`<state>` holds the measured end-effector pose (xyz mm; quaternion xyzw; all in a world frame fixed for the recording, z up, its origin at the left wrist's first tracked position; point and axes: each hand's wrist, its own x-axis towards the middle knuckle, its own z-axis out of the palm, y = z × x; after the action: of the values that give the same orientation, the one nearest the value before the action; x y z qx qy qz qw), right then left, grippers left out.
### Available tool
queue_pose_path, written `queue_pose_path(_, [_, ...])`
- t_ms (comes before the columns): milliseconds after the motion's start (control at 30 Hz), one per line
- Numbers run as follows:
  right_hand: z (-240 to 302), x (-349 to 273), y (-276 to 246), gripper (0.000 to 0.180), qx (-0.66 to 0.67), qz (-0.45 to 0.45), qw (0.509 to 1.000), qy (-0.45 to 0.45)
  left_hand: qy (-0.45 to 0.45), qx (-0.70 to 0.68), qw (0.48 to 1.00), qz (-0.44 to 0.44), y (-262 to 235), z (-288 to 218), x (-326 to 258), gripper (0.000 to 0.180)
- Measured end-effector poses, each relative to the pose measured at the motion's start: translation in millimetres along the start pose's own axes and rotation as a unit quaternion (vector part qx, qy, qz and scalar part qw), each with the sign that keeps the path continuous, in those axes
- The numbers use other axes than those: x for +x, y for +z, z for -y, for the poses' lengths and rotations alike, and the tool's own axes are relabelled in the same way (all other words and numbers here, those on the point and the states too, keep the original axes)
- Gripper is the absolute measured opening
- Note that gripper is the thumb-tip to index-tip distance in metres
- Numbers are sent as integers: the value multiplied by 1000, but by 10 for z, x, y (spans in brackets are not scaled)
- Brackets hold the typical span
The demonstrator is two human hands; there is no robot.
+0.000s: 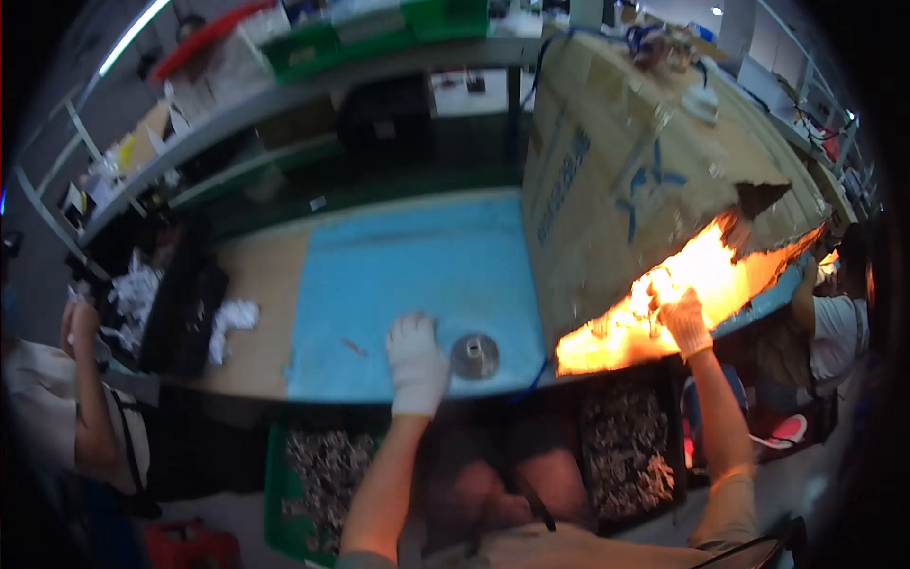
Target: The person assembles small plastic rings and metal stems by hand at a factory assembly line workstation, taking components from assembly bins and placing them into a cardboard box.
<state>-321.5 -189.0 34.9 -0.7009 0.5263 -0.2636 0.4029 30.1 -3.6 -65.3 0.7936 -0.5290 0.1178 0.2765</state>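
My left hand (417, 368), in a white glove, rests palm down on the blue mat (427, 261) with its fingers forward. Just right of it, but apart, lies a round grey metal piece (475, 357) with a slot in its middle. My right hand (684, 322), also gloved, is raised at the torn opening of a large cardboard box (607, 180). Its fingers are bent together in front of a very bright yellow-white glow (626, 327) inside the box. Glare hides what they hold. A small thin scrap (354, 347) lies left of my left hand.
Below the table edge stand a green crate (276, 484) and a dark bin (679, 427), both with many small metal pieces. White crumpled paper (232, 318) and a black tray (180, 303) sit at left. One person (57, 398) is at left, another (839, 332) at far right.
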Motion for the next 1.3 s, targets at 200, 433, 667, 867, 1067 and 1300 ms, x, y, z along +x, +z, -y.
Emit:
queue_pose_path(200, [743,-1058,1109,17,33,186,979,-80,12,12,999,-33,-66,16,195,31])
queue_pose_path(433, [822,-513,2036,25,-14,69,986,-152,9,-24,998,-58,-34,-6,70,33])
queue_pose_path(667, [958,-513,2000,31,63,173,982,-39,25,-38,996,-74,-68,17,64,26])
queue_pose_path(867, [893,-468,2098,33,-20,107,985,-137,45,-126,985,-108,-147,62,30,28])
queue_pose_path(1067, [751,-706,1923,36,27,72,986,-146,22,-354,933,-56,-259,-372,-203,30])
queue_pose_path(1300, [-340,-1701,1431,26,-99,120,975,-160,-88,-338,935,66,-368,-407,-201,34])
